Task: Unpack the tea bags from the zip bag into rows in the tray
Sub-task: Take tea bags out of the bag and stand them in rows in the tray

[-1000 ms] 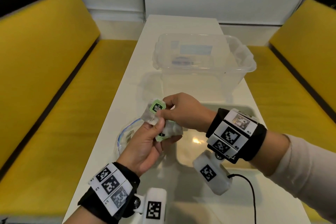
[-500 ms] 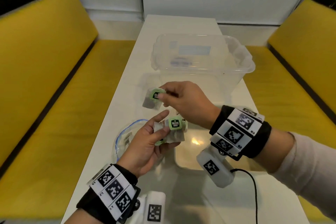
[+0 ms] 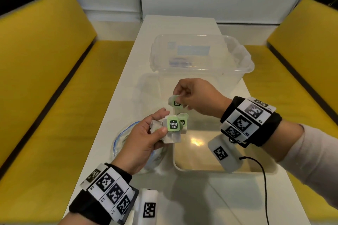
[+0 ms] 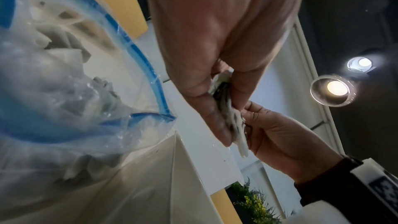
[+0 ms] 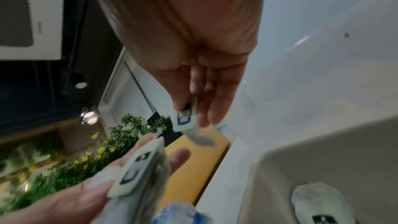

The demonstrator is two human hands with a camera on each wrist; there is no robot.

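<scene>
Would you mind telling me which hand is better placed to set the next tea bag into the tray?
Right hand: it pinches a single tea bag above the tray, while the left hand holds the remaining bunch.

Single white paper tea bag with green square tag (image 3: 175, 102) pinched up in the air, at 12 o'clock of the held bunch. Small bunch of like white tea bags with green tags (image 3: 171, 128) fanned, tag faces up, over the tray's 10 o'clock corner. Shallow cream rectangular plastic tray (image 3: 184, 167) flat on table; one tea bag (image 5: 318, 202) lying inside. Clear zip bag with blue seal (image 3: 118, 139), open, more bags inside, at tray's 9 o'clock.
</scene>
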